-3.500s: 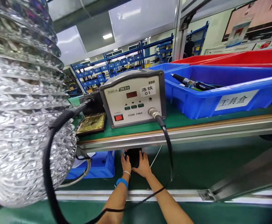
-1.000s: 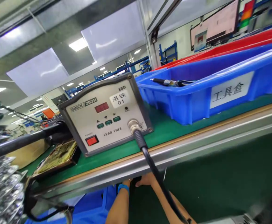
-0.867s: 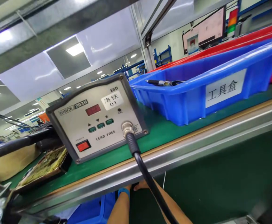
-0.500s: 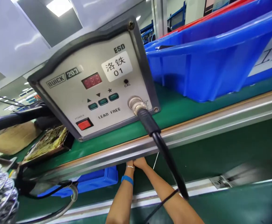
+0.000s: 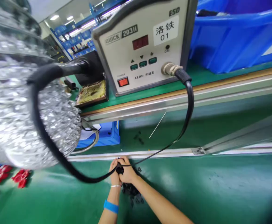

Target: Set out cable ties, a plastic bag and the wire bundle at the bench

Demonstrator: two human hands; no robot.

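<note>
My left hand (image 5: 114, 174) and my right hand (image 5: 128, 173) are pressed together, fingers curled, near the far edge of the green work surface (image 5: 196, 189). Small black parts (image 5: 119, 170) show between them; their exact kind is too small to make out. Below my right hand lies a loose heap of similar black pieces (image 5: 132, 190), partly covered by my hands and forearm. A black soldering iron cable (image 5: 80, 176) loops down in front of the hands. My left wrist wears a blue band and a thin bracelet.
A soldering station (image 5: 147, 70) stands on the shelf, beside a yellow sponge tray (image 5: 92, 92) and a blue bin (image 5: 231, 40). A silver flexible duct (image 5: 54, 124) fills the left. Under the shelf sit a blue tray (image 5: 114, 137) and scattered black bits (image 5: 139, 138). Red parts (image 5: 21, 178) lie left.
Both hands have come back toward me from under the shelf, and black parts now show between them. The view has shifted, so the station appears higher and the duct larger.
</note>
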